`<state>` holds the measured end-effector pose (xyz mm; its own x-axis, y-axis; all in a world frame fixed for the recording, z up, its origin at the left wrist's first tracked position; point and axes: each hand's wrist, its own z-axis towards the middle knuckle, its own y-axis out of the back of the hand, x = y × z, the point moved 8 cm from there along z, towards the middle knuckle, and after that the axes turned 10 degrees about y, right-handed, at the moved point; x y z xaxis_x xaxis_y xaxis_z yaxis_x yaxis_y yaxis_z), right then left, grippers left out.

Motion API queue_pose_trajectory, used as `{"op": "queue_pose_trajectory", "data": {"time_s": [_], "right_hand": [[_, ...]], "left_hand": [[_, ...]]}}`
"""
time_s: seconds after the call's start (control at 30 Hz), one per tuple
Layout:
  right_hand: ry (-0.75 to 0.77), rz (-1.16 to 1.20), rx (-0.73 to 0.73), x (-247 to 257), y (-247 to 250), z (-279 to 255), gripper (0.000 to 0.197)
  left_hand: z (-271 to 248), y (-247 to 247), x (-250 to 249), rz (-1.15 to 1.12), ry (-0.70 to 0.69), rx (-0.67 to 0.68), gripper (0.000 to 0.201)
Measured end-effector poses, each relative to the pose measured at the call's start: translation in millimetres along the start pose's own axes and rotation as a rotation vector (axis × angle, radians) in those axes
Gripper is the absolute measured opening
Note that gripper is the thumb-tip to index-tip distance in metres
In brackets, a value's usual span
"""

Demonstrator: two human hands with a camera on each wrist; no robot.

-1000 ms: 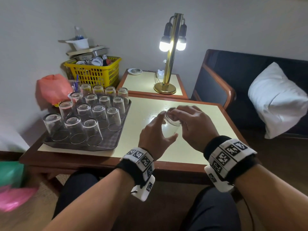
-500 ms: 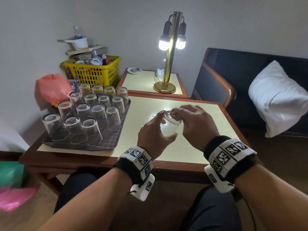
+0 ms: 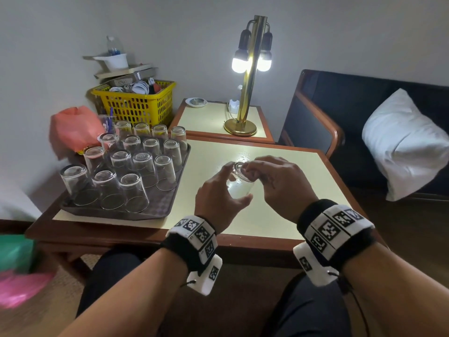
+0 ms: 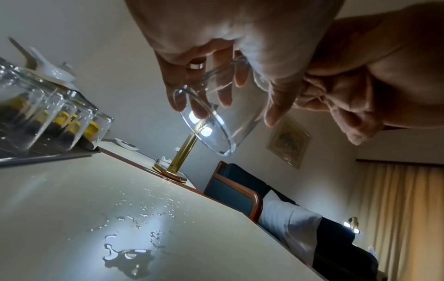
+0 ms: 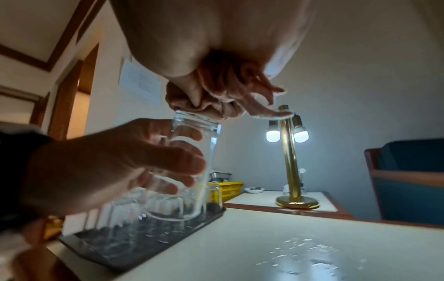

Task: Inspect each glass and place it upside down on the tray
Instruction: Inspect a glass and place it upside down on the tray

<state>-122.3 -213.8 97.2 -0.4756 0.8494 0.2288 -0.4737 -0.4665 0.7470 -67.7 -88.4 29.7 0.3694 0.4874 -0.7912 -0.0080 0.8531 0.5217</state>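
Holding a clear glass [image 3: 239, 181] above the cream tabletop [image 3: 286, 215], I keep it mouth-down and base-up, its long axis tipped off vertical so the rim leans toward my body. My left hand [image 3: 217, 194] wraps the tumbler's smooth, slightly flared wall, fingers [image 5: 185, 152] curled round one side and thumb on the other. My right hand [image 3: 279, 184] pinches a crumpled pale cloth [image 5: 216, 108] against the thick round base, fingers bent over it. The glass hangs clear of the table, well right of the dark, pattern-textured tray [image 3: 160, 205]. That tray sits at the table's left end and carries rows of matching glasses [image 3: 143, 166], all standing inverted on their rims. Water droplets [image 4: 129, 254] bead and pool on the glossy tabletop below my hands. A brass lamp [image 3: 245, 93] with two lit bulbs stands on a smaller table behind, a yellow plastic basket [image 3: 136, 105] to its left, and a white pillow [image 3: 403, 144] rests on the dark sofa at right.
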Motion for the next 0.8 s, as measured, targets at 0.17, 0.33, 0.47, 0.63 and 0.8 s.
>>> {"op": "queue_pose_trajectory", "data": {"time_s": [0.17, 0.33, 0.47, 0.63, 0.8], "right_hand": [[0.066, 0.004, 0.028, 12, -4, 2, 0.025], [0.045, -0.094, 0.000, 6, 2, 4, 0.026], [0.096, 0.002, 0.028, 7, -3, -4, 0.027], [0.044, -0.064, 0.002, 2, -3, 4, 0.027], [0.041, -0.038, 0.019, -4, -1, 1, 0.027]], "left_hand": [[1, -4, -4, -0.021, -0.030, 0.043, 0.074], [0, -4, -5, -0.007, -0.028, 0.037, 0.078], [9, 3, 2, 0.013, -0.025, 0.047, 0.078], [7, -3, -1, 0.026, -0.034, 0.102, 0.081], [8, 4, 3, 0.050, -0.030, 0.051, 0.078]]}}
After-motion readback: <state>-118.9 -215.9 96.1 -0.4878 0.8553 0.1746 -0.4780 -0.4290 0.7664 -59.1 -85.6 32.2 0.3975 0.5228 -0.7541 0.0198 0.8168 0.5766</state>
